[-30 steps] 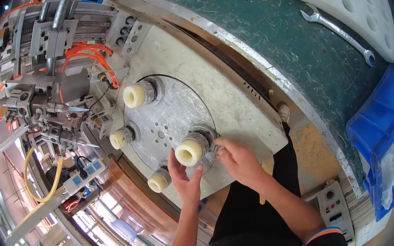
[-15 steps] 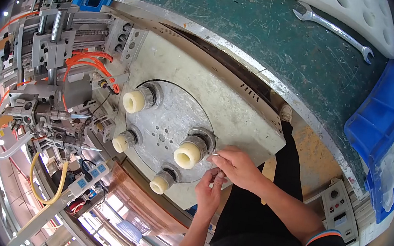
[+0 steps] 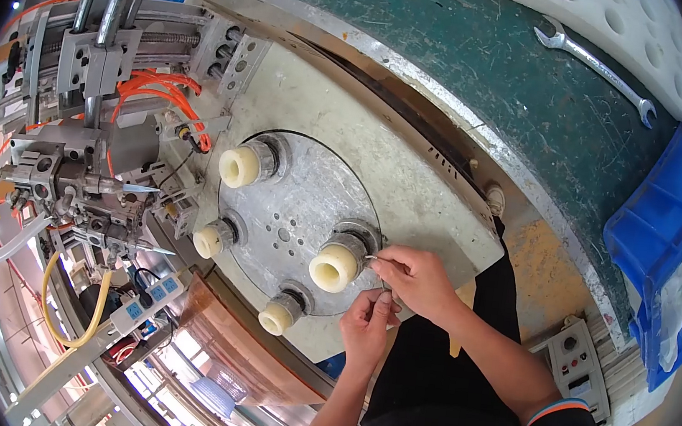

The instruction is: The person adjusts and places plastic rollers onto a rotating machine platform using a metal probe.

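My right hand (image 3: 415, 282) is closed in a pinch on a thin metal rod (image 3: 370, 258), whose tip points at the side of the nearest round fixture. That fixture has a grey metal collar (image 3: 355, 240) and a cream plastic sleeve (image 3: 333, 268) on its end. Just below, my left hand (image 3: 368, 320) is closed, thumb against fingers; whatever it pinches is too small to make out. Both hands are at the near edge of a round metal turntable (image 3: 319, 185). Other cream sleeves (image 3: 238, 168) on metal collars stand around it.
Left of the turntable is a machine with metal slides (image 3: 102, 59), pointed nozzles (image 3: 138, 188) and orange hoses (image 3: 161, 92). A power strip (image 3: 147, 305) hangs below. On the green bench (image 3: 427, 46) lie a wrench (image 3: 597, 67) and white foam (image 3: 631, 27), beside a blue bin (image 3: 669, 217).
The camera view has shifted slightly. My right hand has drawn a little away from my left, and the rod's tip shows more plainly beside the fixture. My left hand stays closed.
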`<state>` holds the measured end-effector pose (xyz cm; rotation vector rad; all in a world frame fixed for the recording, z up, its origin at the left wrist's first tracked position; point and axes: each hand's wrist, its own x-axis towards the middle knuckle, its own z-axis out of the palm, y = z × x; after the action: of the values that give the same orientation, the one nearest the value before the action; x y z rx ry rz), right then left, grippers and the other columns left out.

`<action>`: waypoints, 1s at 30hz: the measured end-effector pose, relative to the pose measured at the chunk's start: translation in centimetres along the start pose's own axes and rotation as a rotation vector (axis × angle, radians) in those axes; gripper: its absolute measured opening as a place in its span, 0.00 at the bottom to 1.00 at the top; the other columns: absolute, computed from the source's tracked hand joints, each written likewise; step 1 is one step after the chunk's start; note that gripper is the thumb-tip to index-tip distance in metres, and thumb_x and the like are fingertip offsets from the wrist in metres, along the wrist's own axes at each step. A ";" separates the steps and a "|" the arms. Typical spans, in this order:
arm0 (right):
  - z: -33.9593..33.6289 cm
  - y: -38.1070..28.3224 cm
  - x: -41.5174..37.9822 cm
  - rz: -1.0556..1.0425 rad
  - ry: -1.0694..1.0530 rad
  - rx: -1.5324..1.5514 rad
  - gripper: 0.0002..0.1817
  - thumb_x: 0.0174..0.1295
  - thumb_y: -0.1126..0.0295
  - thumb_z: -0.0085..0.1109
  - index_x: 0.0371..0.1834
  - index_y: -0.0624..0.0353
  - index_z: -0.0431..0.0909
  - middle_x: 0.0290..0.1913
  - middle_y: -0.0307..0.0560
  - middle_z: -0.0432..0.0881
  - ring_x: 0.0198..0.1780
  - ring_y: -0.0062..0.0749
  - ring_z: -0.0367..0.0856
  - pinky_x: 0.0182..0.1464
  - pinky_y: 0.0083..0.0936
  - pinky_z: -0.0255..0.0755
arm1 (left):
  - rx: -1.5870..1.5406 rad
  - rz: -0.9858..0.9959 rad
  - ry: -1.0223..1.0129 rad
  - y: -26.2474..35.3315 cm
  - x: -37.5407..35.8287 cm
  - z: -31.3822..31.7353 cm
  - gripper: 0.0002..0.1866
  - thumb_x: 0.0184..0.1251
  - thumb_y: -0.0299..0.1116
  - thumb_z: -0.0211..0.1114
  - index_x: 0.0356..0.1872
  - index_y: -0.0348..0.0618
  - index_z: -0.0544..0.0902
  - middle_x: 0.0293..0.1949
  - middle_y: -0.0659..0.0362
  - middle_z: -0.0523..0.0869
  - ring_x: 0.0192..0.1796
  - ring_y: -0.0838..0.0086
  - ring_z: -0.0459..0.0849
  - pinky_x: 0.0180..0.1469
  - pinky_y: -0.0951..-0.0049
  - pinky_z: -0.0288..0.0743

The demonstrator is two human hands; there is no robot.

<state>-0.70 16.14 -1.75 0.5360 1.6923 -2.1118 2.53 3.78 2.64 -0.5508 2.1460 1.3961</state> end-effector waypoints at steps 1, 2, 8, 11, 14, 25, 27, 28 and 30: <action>0.0 -0.3 0.1 0.027 -0.004 0.011 0.11 0.60 0.66 0.58 0.34 0.65 0.80 0.17 0.44 0.75 0.19 0.18 0.69 0.23 0.23 0.64 | -0.021 0.001 0.010 0.0 0.0 0.1 0.11 0.70 0.33 0.57 0.36 0.32 0.78 0.26 0.57 0.81 0.25 0.79 0.78 0.28 0.80 0.73; 0.1 -0.5 0.1 0.052 -0.007 0.022 0.11 0.59 0.67 0.57 0.34 0.65 0.80 0.17 0.44 0.74 0.19 0.19 0.68 0.23 0.23 0.64 | -0.023 0.001 0.010 0.0 0.0 0.1 0.11 0.70 0.33 0.57 0.36 0.32 0.78 0.26 0.57 0.81 0.25 0.79 0.78 0.28 0.80 0.73; 0.3 0.1 0.3 0.034 -0.031 0.040 0.10 0.60 0.67 0.56 0.33 0.65 0.80 0.16 0.44 0.74 0.18 0.20 0.70 0.22 0.23 0.65 | -0.030 -0.017 0.002 -0.1 0.0 -0.3 0.12 0.70 0.33 0.57 0.35 0.32 0.78 0.26 0.57 0.81 0.25 0.79 0.78 0.28 0.80 0.73; 0.1 -0.6 0.3 0.039 -0.028 -0.018 0.10 0.60 0.68 0.55 0.32 0.65 0.79 0.17 0.45 0.75 0.18 0.21 0.74 0.22 0.24 0.67 | -0.043 -0.033 -0.014 0.4 0.0 -0.1 0.12 0.70 0.34 0.57 0.35 0.32 0.78 0.26 0.57 0.81 0.25 0.79 0.79 0.28 0.80 0.73; -0.1 -1.1 0.5 0.053 -0.043 -0.059 0.10 0.60 0.67 0.55 0.30 0.64 0.79 0.17 0.46 0.77 0.19 0.26 0.78 0.23 0.26 0.69 | -0.076 -0.063 -0.020 0.7 0.1 0.1 0.14 0.70 0.36 0.57 0.32 0.33 0.77 0.25 0.58 0.81 0.24 0.79 0.79 0.29 0.81 0.72; 0.1 -0.7 1.7 -0.097 -0.057 -0.197 0.11 0.57 0.67 0.57 0.21 0.62 0.76 0.16 0.45 0.74 0.15 0.32 0.72 0.20 0.28 0.66 | 0.075 0.009 0.091 -0.8 -0.6 -1.7 0.12 0.71 0.33 0.55 0.34 0.31 0.77 0.29 0.57 0.81 0.28 0.77 0.79 0.32 0.79 0.74; 0.1 -0.9 1.7 -0.024 -0.094 -0.099 0.13 0.60 0.68 0.56 0.20 0.63 0.75 0.14 0.40 0.73 0.12 0.23 0.68 0.17 0.22 0.64 | 0.149 0.175 0.263 -1.5 -0.5 -3.3 0.08 0.66 0.30 0.59 0.36 0.33 0.78 0.32 0.57 0.81 0.32 0.76 0.78 0.36 0.77 0.73; 0.0 -1.6 1.6 0.133 -0.129 0.061 0.13 0.60 0.67 0.56 0.19 0.62 0.75 0.14 0.39 0.73 0.12 0.23 0.69 0.16 0.21 0.64 | 0.222 0.341 0.437 -1.5 -0.4 -4.0 0.07 0.61 0.28 0.63 0.37 0.35 0.79 0.35 0.57 0.81 0.37 0.74 0.78 0.40 0.75 0.73; 0.0 -1.9 1.8 0.289 -0.169 0.218 0.14 0.60 0.67 0.56 0.19 0.62 0.75 0.14 0.38 0.73 0.12 0.22 0.70 0.16 0.20 0.64 | 0.358 0.517 0.470 0.0 0.6 -5.0 0.09 0.57 0.27 0.66 0.39 0.39 0.80 0.37 0.58 0.81 0.40 0.74 0.76 0.44 0.72 0.71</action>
<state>-3.21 16.39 -1.07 0.6059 1.2211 -2.0735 1.06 -0.84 3.99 -0.1975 2.9973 1.1461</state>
